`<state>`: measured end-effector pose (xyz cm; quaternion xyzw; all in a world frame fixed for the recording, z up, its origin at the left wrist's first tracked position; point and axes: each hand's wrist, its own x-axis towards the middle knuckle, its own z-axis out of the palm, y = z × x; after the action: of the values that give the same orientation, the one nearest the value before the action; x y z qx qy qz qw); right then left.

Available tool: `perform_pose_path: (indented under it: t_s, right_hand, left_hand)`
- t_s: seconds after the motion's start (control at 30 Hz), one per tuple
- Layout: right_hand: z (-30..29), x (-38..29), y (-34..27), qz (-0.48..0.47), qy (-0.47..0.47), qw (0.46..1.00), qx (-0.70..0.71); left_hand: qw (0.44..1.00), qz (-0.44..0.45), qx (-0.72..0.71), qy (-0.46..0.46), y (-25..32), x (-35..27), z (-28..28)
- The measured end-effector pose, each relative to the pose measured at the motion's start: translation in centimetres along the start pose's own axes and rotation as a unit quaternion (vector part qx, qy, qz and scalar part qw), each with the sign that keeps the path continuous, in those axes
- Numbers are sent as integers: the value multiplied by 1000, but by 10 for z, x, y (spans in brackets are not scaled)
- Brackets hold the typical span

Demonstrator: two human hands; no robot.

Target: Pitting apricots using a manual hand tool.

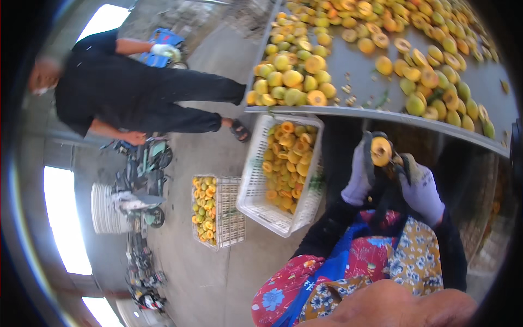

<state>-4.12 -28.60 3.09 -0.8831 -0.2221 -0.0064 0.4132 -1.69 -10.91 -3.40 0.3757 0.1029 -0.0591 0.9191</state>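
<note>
In my gloved left hand (pixel 360 171) is a halved yellow stone fruit (pixel 381 151), probably a peach, its cut face with a hollow in the middle turned up. My gloved right hand (pixel 421 180) is close against the fruit's right side, fingers curled around a small tool (pixel 396 160) that is mostly hidden. Both gloves are pale lilac with dark palms. The hands are just in front of the metal table's edge (pixel 367 113). On the table lie whole-looking and halved fruits in a left heap (pixel 292 77) and a right heap (pixel 443 96).
Left of my hands, a white plastic crate (pixel 257 175) holds hollowed fruit halves. Beyond it a second crate (pixel 229 208) of fruit stands on the concrete floor (pixel 204 278). A person (pixel 135 90) in dark clothes stands farther left, near parked scooters (pixel 151 159). Small pits (pixel 349 98) and leaves lie on the table.
</note>
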Motion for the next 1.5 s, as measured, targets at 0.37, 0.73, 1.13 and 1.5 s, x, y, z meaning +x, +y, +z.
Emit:
perform_pose_path:
  t_s: [0.37, 0.73, 1.13, 1.5]
  right_hand:
    - [2, -7, 3, 50, -65, 995, -63]
    - [11, -12, 8, 91, -126, 987, -26]
    - [7, -18, 21, 292, -177, 819, 462]
    - [10, -19, 26, 360, -159, 516, 761]
  left_hand:
    - [987, 39, 153, -10, -3, -19, 23]
    - [968, 104, 225, 39, -20, -19, 21]
    - [875, 119, 469, 14, -22, -19, 26]
    - [988, 43, 98, -109, -34, 10, 20]
